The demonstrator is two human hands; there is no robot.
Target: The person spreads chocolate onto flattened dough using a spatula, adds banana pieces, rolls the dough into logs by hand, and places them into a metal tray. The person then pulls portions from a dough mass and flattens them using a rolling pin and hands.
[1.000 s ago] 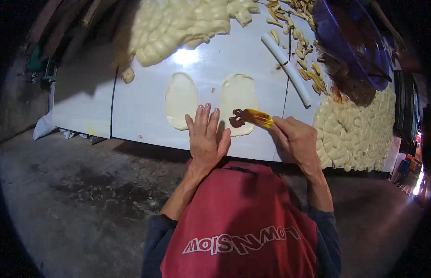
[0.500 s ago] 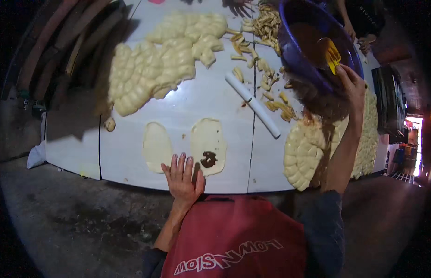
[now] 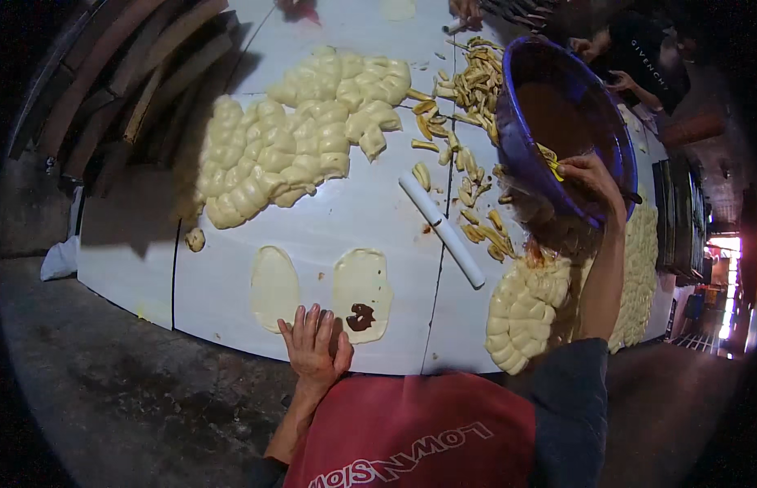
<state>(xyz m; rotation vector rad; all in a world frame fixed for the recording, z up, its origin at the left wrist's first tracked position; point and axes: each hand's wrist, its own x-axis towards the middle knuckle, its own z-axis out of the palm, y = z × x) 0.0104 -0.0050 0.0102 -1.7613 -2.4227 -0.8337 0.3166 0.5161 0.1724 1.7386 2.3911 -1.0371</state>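
Observation:
My left hand (image 3: 317, 348) lies with fingers spread at the near ends of two flattened dough ovals, the left one (image 3: 274, 286) plain, the right one (image 3: 362, 281) with a blob of dark brown spread (image 3: 362, 317) on its lower part. My right hand (image 3: 596, 183) grips a yellow spatula (image 3: 549, 162) inside a purple basin (image 3: 521, 114) of brown mixture at upper right; the spatula's tip is hard to make out. A white rolling pin (image 3: 443, 232) lies diagonally between the right oval and the basin.
Dough pieces cluster at upper left (image 3: 273, 150) and lower right (image 3: 521, 317) on the white tabletop (image 3: 216, 285). Banana pieces (image 3: 476, 81) lie scattered beside the basin. Stacked dark boards (image 3: 143, 73) stand at far left. Other people's hands (image 3: 468, 12) and a dark-clothed person (image 3: 643, 61) are at the far side.
My right hand has moved from over the right oval up and rightward into the basin with the spatula. My left hand stays at the ovals. The view has tilted toward the table's far side.

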